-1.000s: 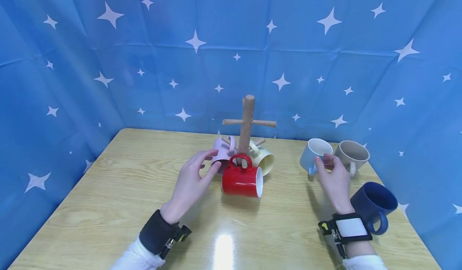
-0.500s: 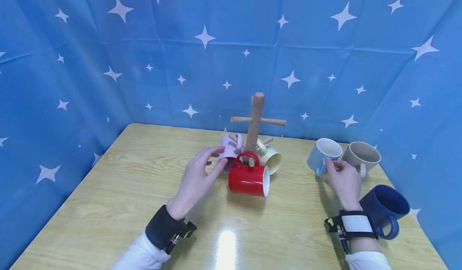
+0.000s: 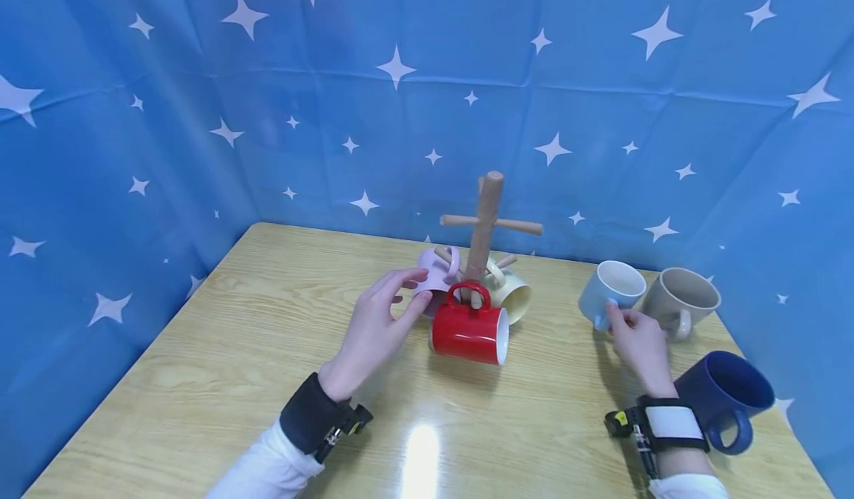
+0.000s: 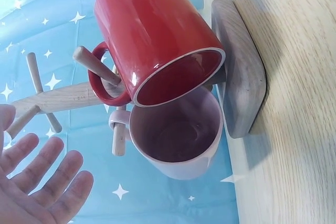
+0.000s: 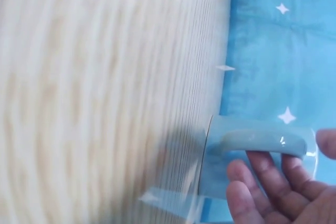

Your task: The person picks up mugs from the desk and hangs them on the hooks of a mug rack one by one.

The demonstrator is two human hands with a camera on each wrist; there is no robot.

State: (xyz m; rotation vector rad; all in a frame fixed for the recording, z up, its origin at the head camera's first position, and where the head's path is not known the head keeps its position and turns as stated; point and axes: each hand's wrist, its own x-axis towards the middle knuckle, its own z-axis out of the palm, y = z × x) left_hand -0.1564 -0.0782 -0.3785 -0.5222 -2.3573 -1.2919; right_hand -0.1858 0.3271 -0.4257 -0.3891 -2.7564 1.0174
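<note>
My right hand [image 3: 642, 347] holds the handle of a light blue mug [image 3: 596, 297], which stands upright at the back right. In the right wrist view, fingertips reach behind that handle, with the thumb near the rim. My left hand [image 3: 376, 328] is relaxed and holds nothing, beside the wooden mug tree [image 3: 485, 225]. A red mug [image 3: 463, 334] hangs by its handle from a low front peg. Behind it hang a lilac mug [image 3: 434, 268], close to my left fingertips, and a pale yellow mug [image 3: 517, 299]. The left wrist view shows the red and lilac mugs tilted mouth down.
A grey-beige mug [image 3: 663, 302] stands right behind my right hand. Nearer, a navy mug [image 3: 710, 395] stands beside my right wrist. Two upper pegs of the mug tree carry no mug. A blue star-patterned curtain [image 3: 373, 136] borders the wooden table [image 3: 267, 321].
The head view has swung slightly left, so everything sits further right in it. My right fingers have settled onto the light blue mug's handle. My left hand has stayed near the mug tree.
</note>
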